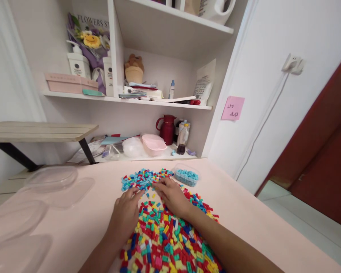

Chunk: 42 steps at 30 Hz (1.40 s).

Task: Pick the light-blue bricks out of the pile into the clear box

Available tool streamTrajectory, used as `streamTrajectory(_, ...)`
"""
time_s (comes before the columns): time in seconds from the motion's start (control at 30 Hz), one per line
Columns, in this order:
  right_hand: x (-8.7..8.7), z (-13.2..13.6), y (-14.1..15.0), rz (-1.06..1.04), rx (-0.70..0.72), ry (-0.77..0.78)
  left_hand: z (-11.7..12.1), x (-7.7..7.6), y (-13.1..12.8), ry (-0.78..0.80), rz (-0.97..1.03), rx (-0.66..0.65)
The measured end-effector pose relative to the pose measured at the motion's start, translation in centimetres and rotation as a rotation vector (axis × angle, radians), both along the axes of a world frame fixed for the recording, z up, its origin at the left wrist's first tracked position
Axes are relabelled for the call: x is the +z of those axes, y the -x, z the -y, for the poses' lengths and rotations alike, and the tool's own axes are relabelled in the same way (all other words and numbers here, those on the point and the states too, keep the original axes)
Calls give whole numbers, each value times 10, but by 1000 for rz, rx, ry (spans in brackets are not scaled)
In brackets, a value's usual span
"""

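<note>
A large spread of small coloured toy bricks [165, 242] lies on the pink tabletop, in red, yellow, green, blue and other colours. Beyond it is a smaller, mostly light-blue heap of bricks [139, 178]. My left hand [126, 208] rests at the left edge between the two groups, its fingers stretched toward the light-blue heap and apart from the thumb. From the right, my right hand [172, 195] reaches over the bricks, fingers extended and touching the near side of the heap. No brick shows in either hand. A clear plastic tub [186, 176] holding light-blue bricks stands just beyond my right hand.
Clear plastic containers and lids [52, 178] lie at the left. A wooden stand [42, 131] with black legs is behind them. Along the back, a shelf holds a pink bowl [154, 144], a red jug [167, 129] and a bottle [183, 139].
</note>
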State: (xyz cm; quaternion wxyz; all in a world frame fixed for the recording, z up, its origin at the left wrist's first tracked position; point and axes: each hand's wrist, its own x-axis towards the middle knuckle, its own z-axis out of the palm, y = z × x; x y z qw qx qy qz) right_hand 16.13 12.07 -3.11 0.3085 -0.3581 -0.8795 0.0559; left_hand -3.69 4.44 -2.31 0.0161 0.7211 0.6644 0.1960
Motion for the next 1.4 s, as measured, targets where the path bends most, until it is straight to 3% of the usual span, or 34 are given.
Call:
streamTrajectory(0.27, 6, 1, -3, -88, 16, 92, 1, 4, -1, 14, 14, 16)
streamTrajectory(0.5, 2, -5, -3, -104, -71, 147, 0, 0, 0, -40, 57, -7)
streamTrajectory(0.77, 12, -5, -4, -108, -47, 230, 1, 1, 0, -53, 74, -16)
streamTrajectory(1.2, 9, -4, -6, -240, -37, 164, -4, -2, 3, -120, 96, -44)
streamTrajectory(1.4, 28, -9, -19, -348, -38, 46, -3, -3, 5, -173, 150, -64)
